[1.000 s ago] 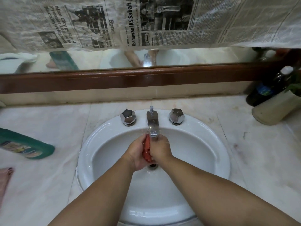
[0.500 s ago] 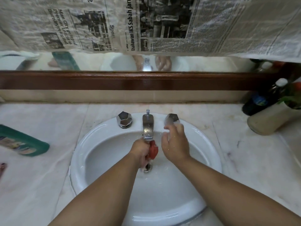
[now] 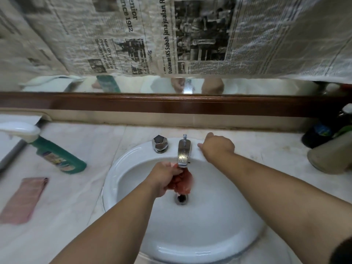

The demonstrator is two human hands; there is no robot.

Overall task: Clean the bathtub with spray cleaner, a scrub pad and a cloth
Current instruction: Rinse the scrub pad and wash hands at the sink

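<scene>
My left hand point(image 3: 162, 178) grips a red scrub pad point(image 3: 182, 182) under the chrome spout point(image 3: 183, 152) of a white basin point(image 3: 238, 225), just above the drain point(image 3: 181, 199). My right hand point(image 3: 217, 146) covers and grips the right tap knob, which is hidden beneath it. A green spray bottle point(image 3: 57, 156) with a white trigger lies on its side on the counter at the left. A folded pink cloth point(image 3: 24, 200) lies flat in front of the bottle.
The left tap knob point(image 3: 160, 143) stands uncovered. Bottles, one dark point(image 3: 323, 132) and one pale point(image 3: 333, 157), sit at the counter's right end. A wood-framed mirror point(image 3: 171, 85) behind the basin is mostly covered with newspaper point(image 3: 171, 35).
My right hand left the pad, reached up and closed over the right tap knob. My left hand alone now holds the pad under the spout. The view shifted left, showing the bottle and cloth.
</scene>
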